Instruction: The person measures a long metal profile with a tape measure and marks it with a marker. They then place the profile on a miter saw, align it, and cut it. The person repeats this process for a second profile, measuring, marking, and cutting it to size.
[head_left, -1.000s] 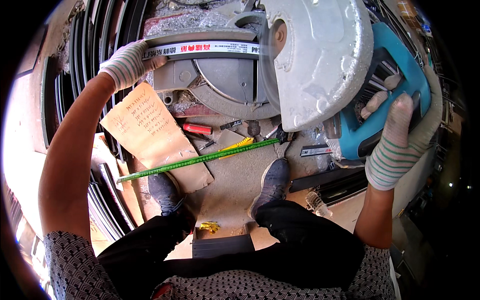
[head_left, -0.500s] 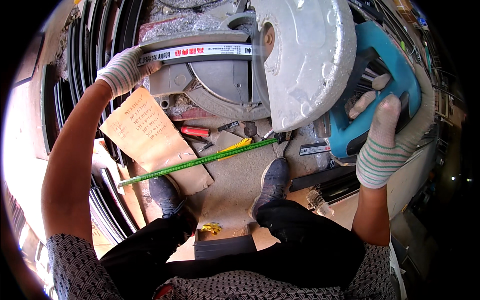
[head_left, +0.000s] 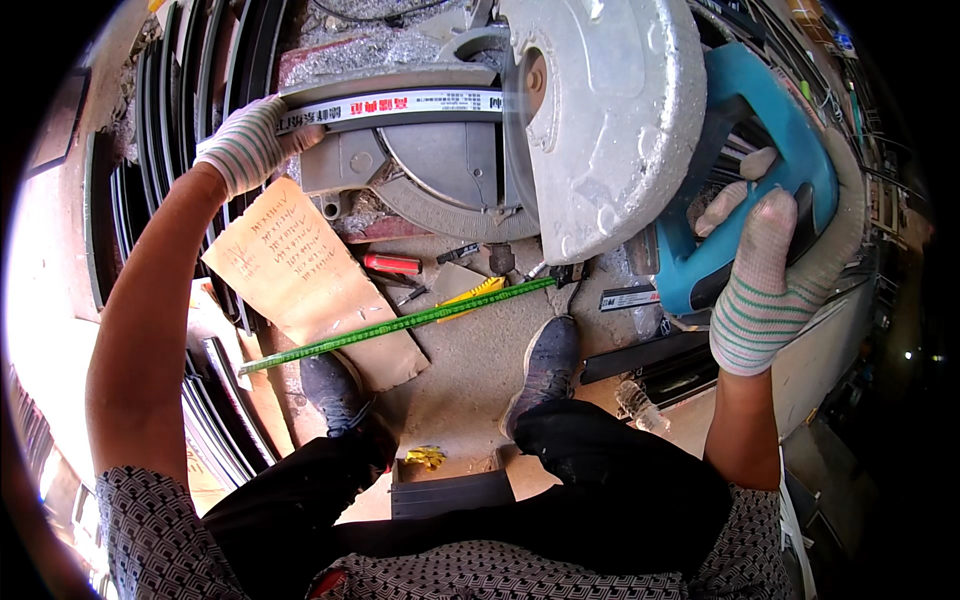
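A miter saw stands before me, its grey guard [head_left: 610, 130] lowered over the blade and its base [head_left: 440, 160] beneath. My right hand [head_left: 770, 270], in a white glove with green stripes, is wrapped round the blue saw handle [head_left: 815, 175]; fingertips show through the handle's opening. At the saw's left side my left hand [head_left: 250, 145], gloved alike, grips the end of a dark metal profile [head_left: 420, 108] with a printed white strip. The profile lies along the fence and runs under the guard, where its far end is hidden.
A cardboard sheet with handwriting [head_left: 320, 290] lies on the floor under an extended green tape measure [head_left: 400, 322]. Nearby are a red-handled tool [head_left: 392, 264], a yellow cutter [head_left: 472, 297] and a plastic bottle [head_left: 640, 405]. Long dark profiles [head_left: 165, 110] are stacked at left.
Almost nothing differs. The saw guard and handle have shifted very slightly left, with my right hand still on the handle; my left hand keeps its hold on the profile.
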